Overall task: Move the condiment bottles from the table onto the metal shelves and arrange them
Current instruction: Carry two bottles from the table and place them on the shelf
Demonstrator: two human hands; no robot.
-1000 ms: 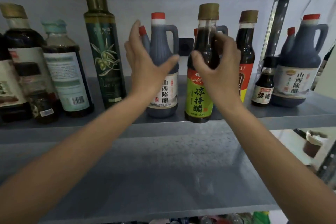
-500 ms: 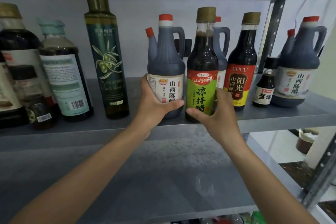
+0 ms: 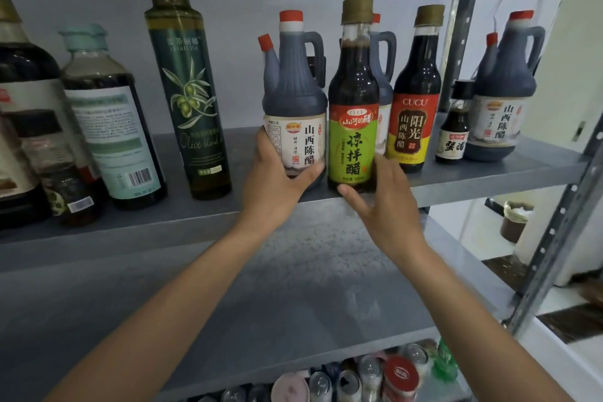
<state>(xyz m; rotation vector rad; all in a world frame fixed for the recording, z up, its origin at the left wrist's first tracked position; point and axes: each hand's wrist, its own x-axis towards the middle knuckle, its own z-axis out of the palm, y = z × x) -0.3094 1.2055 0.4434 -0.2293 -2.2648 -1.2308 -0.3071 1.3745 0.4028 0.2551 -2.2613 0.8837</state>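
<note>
Near the middle of the frame we see our left hand (image 3: 277,183) wrapped around the lower part of a blue-grey vinegar jug (image 3: 294,98) with a red cap and a white label, thumb curled under its front and fingers behind its left side. Just to the right, touching or nearly touching that jug, stands a dark bottle with a green label (image 3: 353,127) and a tan cap; our right hand (image 3: 388,206) cups its base, the thumb lying across the bottom front and the fingers reaching around its right side. Both bottles stand upright at the front edge of the grey metal shelf (image 3: 489,178). Behind the green-labelled bottle a second jug (image 3: 385,62) shows only its handle and part of its body. Further right we see a bottle with a red and yellow label (image 3: 414,114), then a small dark bottle (image 3: 455,127), and at the right edge another blue-grey jug (image 3: 502,101). Left of centre a tall olive oil bottle (image 3: 187,101) stands apart from the jug in our left hand. Further left is a bottle with a pale teal cap (image 3: 107,121), with more dark bottles crowded at the left edge. At the bottom of the frame, can tops (image 3: 368,375) show on a lower level.
</note>
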